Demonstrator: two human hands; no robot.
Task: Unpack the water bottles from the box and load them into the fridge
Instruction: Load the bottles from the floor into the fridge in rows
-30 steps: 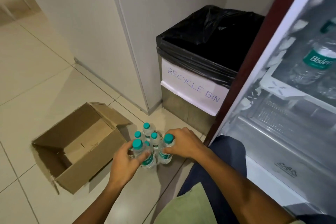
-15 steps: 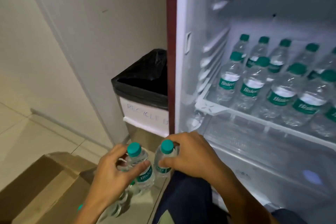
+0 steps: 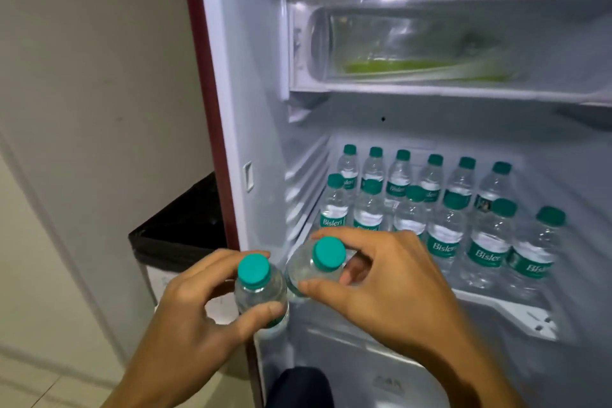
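— At the front edge of the fridge shelf (image 3: 516,311), what did you have?

— My left hand (image 3: 185,318) gripped one water bottle (image 3: 261,298) by its shoulder, just outside the fridge (image 3: 231,83). My right hand (image 3: 384,278) pinched a second bottle (image 3: 314,268) near its cap, over the shelf's front left corner.

— And behind them?

— Two rows of bottles (image 3: 443,209) stood upright on that shelf.

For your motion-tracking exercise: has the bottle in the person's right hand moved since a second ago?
Yes. The bottle in the right hand has risen from the floor beside the box to the front edge of the fridge shelf.
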